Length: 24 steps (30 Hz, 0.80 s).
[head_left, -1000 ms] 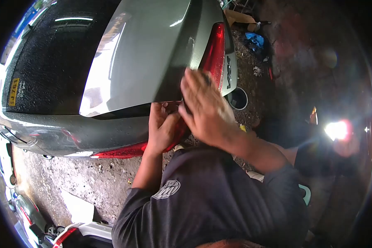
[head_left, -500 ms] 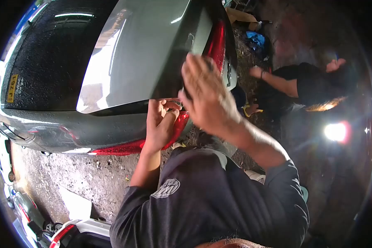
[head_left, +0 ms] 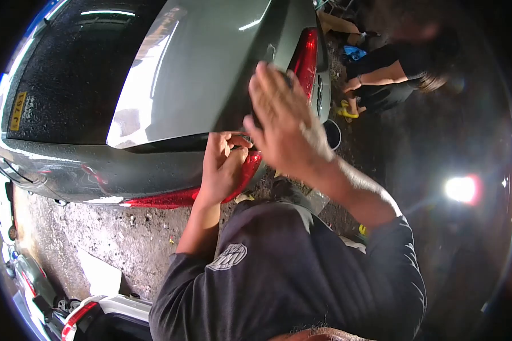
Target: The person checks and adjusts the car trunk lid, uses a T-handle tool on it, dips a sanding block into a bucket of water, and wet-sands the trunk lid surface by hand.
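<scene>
A wet grey car is standing on rough, littered ground (head_left: 148, 238), its dark rear window (head_left: 77, 79) bearing drops. A white sheet (head_left: 100, 271) is lying below it, a white car (head_left: 125, 304) is showing at the lower edge, and a bright light (head_left: 461, 189) is glaring at right. Another person (head_left: 384, 75) is bending near a bucket (head_left: 334, 136).

The boot lid (head_left: 193, 74) is lying ahead of the wearer, above the lower tail light (head_left: 246, 175). At its edge the left hand (head_left: 224, 165) is curling, its grip narrow; whether it is holding anything I cannot make out. The right hand (head_left: 287, 128) is lying flat-fingered over the lid's corner, blurred, hiding part of the upper tail light (head_left: 306, 54). Something dark is showing beneath it, so its grip is staying unclear.
</scene>
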{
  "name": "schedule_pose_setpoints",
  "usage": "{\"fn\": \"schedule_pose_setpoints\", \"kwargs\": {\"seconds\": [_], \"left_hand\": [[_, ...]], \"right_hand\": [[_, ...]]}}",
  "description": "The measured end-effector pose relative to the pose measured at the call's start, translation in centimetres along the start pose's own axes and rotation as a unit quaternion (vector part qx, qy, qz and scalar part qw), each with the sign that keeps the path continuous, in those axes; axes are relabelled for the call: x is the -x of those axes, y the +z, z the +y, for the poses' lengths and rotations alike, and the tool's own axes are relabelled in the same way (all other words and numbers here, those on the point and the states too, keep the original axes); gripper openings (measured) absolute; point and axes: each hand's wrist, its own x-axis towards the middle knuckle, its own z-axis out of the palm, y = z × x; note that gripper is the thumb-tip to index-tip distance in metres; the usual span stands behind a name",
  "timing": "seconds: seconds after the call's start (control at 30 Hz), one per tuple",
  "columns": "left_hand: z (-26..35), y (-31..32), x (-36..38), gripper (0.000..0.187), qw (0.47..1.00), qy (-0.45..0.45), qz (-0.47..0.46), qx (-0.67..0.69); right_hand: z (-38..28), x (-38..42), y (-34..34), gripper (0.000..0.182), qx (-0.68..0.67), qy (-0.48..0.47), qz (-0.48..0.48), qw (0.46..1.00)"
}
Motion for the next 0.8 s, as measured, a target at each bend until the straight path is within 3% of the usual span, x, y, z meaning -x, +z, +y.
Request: {"fn": "schedule_pose_setpoints", "kwargs": {"seconds": [0.03, 0.1, 0.23, 0.33, 0.47, 0.5, 0.6, 0.8], "left_hand": [[0.2, -0.6, -0.1, 0.046, 0.998, 0.037, -0.052, -0.021], [0.5, 0.2, -0.2, 0.043, 1.000, 0.029, -0.003, -0.009], [0.6, 0.0, -0.1, 0.040, 1.000, 0.002, -0.015, -0.026], [1.4, 1.0, -0.3, 0.039, 0.999, 0.002, 0.009, 0.042], [1.3, 0.4, 0.0, 0.048, 1.000, -0.010, -0.005, -0.011], [1.8, 1.0, -0.2, 0.037, 0.999, -0.014, 0.011, 0.026], [1.7, 0.8, -0.5, 0.027, 0.999, 0.006, 0.007, 0.036], [1.3, 1.3, -0.9, 0.028, 0.995, 0.026, 0.098, 0.006]], "right_hand": [[-1.5, 1.1, -0.5, 0.062, -0.023, -0.017, -0.018, 0.999], [-1.7, 1.8, -0.1, 0.065, -0.041, -0.048, -0.039, 0.997], [0.9, -0.3, -0.2, 0.074, 0.010, -0.004, -0.014, 1.000], [-2.0, 2.4, -0.7, 0.078, -0.061, -0.034, -0.071, 0.995], [-0.3, 0.6, -0.8, 0.076, -0.043, -0.053, -0.052, 0.996], [-0.3, 0.8, -1.0, 0.075, -0.034, -0.054, -0.059, 0.996], [0.5, 2.8, -1.5, 0.075, -0.083, -0.085, -0.090, 0.989], [0.7, 1.1, -1.5, 0.076, -0.084, -0.117, -0.087, 0.986]]}}
